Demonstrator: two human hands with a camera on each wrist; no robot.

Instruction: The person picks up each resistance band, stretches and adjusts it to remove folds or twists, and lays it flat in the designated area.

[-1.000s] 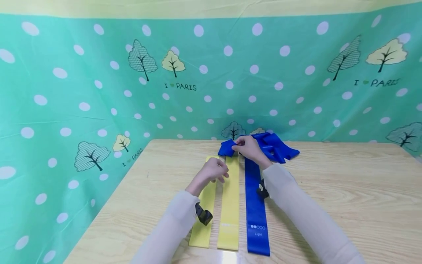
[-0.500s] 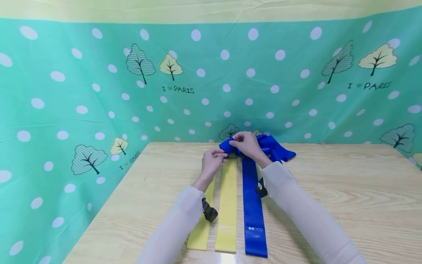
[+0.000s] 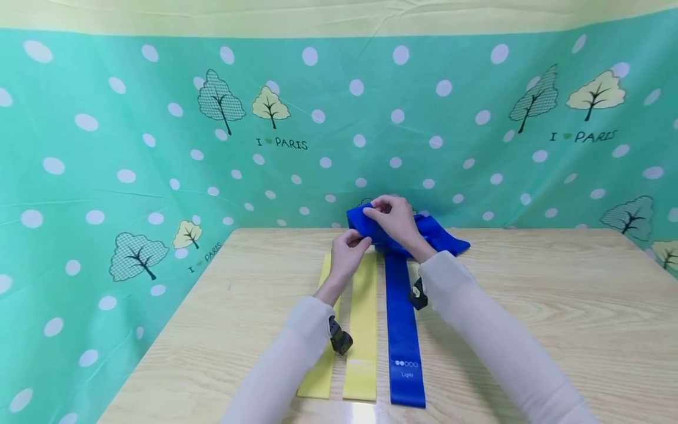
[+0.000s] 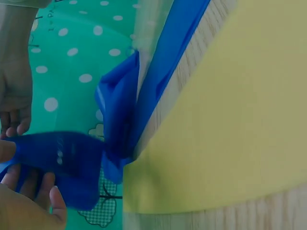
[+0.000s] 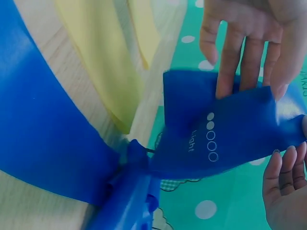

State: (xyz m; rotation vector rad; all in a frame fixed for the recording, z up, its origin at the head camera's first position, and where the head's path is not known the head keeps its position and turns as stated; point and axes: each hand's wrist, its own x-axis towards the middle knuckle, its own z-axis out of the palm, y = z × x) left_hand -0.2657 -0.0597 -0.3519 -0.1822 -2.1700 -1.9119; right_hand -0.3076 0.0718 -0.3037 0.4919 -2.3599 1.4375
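Both hands hold a blue resistance band [image 3: 361, 222] raised at the table's back edge. My left hand [image 3: 346, 252] pinches its lower left edge; in the right wrist view, that hand's fingers [image 5: 237, 62] reach inside the loop with the thumb outside. My right hand [image 3: 396, 221] pinches the band higher up. White circles and "Light" show on the held band [image 5: 225, 136] in the right wrist view. Behind the right hand, more blue band material [image 3: 442, 235] lies bunched. Below the hands, a flat blue band [image 3: 404, 330] marked "Light" stretches toward the front.
Two yellow bands lie lengthwise left of the flat blue one: a middle yellow band [image 3: 362, 330] and an outer yellow band [image 3: 318, 377], partly under the left forearm. The wooden table [image 3: 529, 282] meets a green dotted curtain [image 3: 296, 176] at its back and left.
My left hand has moved up from above the yellow bands and taken hold of the blue band. My right hand has lifted that band higher, and the loop is spread between both hands.
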